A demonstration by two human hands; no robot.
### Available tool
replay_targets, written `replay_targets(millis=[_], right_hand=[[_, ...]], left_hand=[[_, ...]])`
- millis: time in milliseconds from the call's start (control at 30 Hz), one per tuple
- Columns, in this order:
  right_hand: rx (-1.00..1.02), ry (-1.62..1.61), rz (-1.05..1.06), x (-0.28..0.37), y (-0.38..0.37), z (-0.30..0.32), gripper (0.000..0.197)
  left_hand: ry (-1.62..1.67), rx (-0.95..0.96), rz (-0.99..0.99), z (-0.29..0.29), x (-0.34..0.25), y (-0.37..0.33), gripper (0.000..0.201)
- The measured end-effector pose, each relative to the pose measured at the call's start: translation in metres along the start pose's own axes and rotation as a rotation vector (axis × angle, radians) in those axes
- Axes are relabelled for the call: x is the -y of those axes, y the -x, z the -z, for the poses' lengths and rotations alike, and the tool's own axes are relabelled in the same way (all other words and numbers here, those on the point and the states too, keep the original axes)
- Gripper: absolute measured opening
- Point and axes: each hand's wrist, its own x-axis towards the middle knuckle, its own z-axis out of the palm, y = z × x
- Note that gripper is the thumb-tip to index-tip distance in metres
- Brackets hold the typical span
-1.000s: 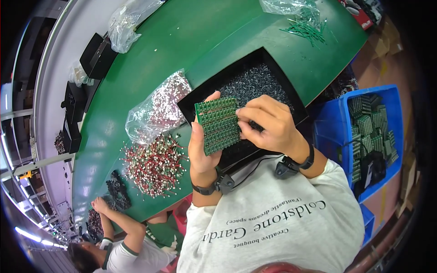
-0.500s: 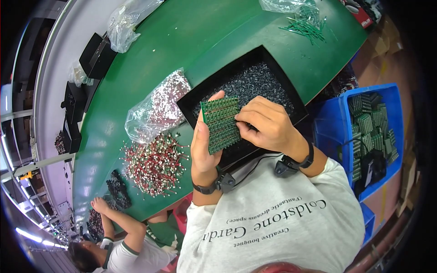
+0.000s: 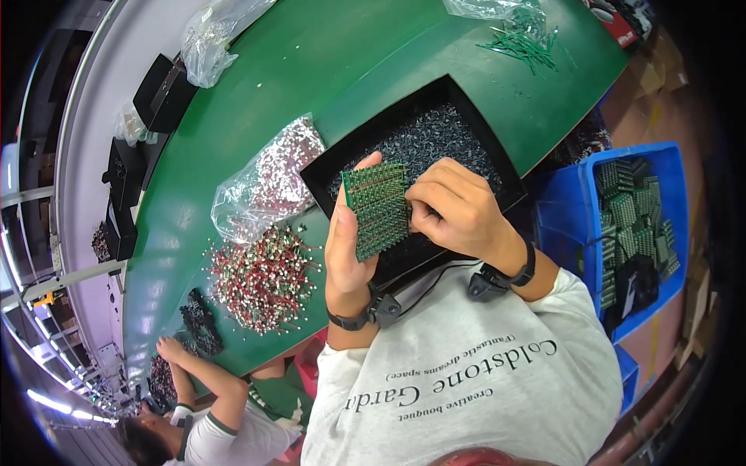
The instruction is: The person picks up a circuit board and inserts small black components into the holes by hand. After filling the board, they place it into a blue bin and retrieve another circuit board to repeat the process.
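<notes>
The person's left hand (image 3: 346, 247) grips a green board (image 3: 377, 210) by its left side, tilted up above the near side of a black tray (image 3: 357, 146) at the near edge of the desk (image 3: 334, 85). The right hand (image 3: 460, 203) has its fingers curled in at the board's right side; from here I can't tell whether they pinch a small part. Dark bits (image 3: 435, 144) cover the tray's floor. Left of the tray lies a clear bag (image 3: 284, 167), with a pile of red and white wires (image 3: 260, 283) beside it, nearer the near edge. Green strips (image 3: 521, 50) lie toward the right end. Beyond that edge stands 1 blue bin (image 3: 559, 213) of boards.
</notes>
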Motion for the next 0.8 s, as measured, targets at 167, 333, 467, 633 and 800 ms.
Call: replay_targets(millis=[167, 333, 467, 633, 800], right_hand=[[-0.015, -0.003, -0.017, 0.0014, 0.0006, 0.0016, 0.026], [0.02, 0.012, 0.003, 0.0015, -0.0007, 0.0012, 0.026], [0.02, 0.027, 0.009, -0.0004, -0.0007, -0.0004, 0.026], [0.01, 0.015, 0.007, -0.0005, 0.0004, -0.0013, 0.025], [-0.004, 0.019, -0.003, -0.0007, 0.0023, -0.0009, 0.026]], left_hand=[[0.006, -0.008, -0.002, 0.0019, -0.0001, 0.0002, 0.074], [0.02, -0.023, -0.005, 0.0014, 0.0003, -0.0009, 0.076], [0.019, -0.029, -0.005, 0.0026, 0.0021, -0.0011, 0.077], [0.016, -0.014, -0.007, 0.0038, 0.0026, -0.001, 0.078], [0.016, -0.014, -0.008, 0.0019, 0.0017, -0.0006, 0.078]])
